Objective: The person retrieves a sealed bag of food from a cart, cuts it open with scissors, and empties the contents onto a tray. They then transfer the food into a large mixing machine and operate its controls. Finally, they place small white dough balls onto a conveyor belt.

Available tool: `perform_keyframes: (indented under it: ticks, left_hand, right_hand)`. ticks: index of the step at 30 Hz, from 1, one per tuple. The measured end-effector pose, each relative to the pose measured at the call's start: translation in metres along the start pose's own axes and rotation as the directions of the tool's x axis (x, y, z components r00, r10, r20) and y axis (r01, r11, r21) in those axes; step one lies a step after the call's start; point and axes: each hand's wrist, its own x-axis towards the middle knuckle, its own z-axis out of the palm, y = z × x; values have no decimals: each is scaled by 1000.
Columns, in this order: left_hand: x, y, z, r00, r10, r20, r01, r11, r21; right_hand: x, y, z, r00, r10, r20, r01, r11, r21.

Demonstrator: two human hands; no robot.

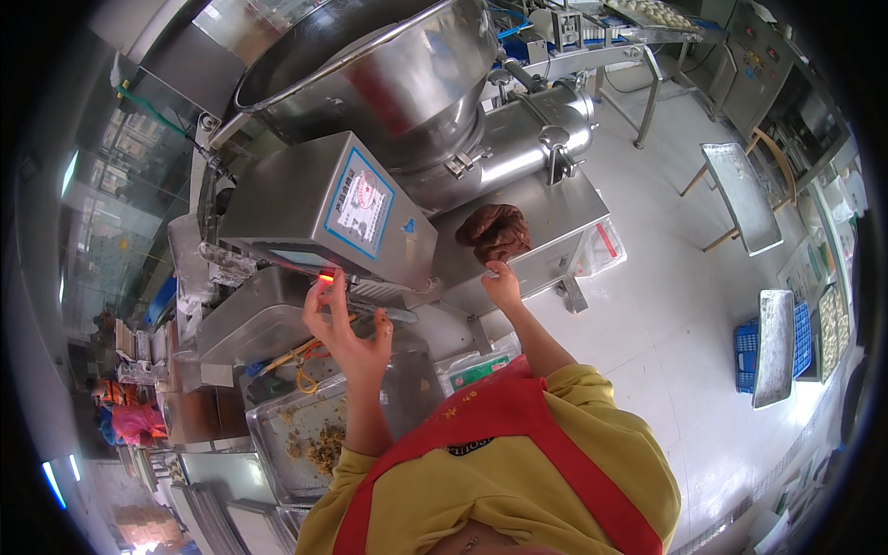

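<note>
My left hand (350, 340) is raised with its fingers apart and its fingertips at a glowing red light or button (326, 277). That light sits on the lower edge of a stainless steel control box (291, 187), which bears a blue-framed certificate (361, 201). Brown residue marks the thumb. My right hand (503, 286) has curled fingers beside a lump of dark brown dough-like paste (496, 232); a small pale bit shows at the fingers, too small to identify. The lump rests on a steel machine ledge (555, 208), just beyond that hand.
A large steel hopper (374, 76) and a horizontal steel cylinder (534, 132) rise ahead. Lower left lies a metal tray (267, 444) with brown crumbs. Right are a long tray on a wooden chair (742, 194), another tray (773, 347) on a blue crate (746, 357), and a conveyor (583, 55).
</note>
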Motion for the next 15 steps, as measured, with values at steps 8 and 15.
perform_keyframes:
  ticks: [8, 15]
  left_hand:
    - [1, 2, 1, 999, 38, -12, -38, 999, 1]
    - [1, 2, -1, 999, 37, -8, -37, 999, -14]
  right_hand:
    - [-2, -7, -6, 1000, 20, 8, -21, 999, 50]
    - [-3, -4, -2, 1000, 14, 8, -14, 999, 35]
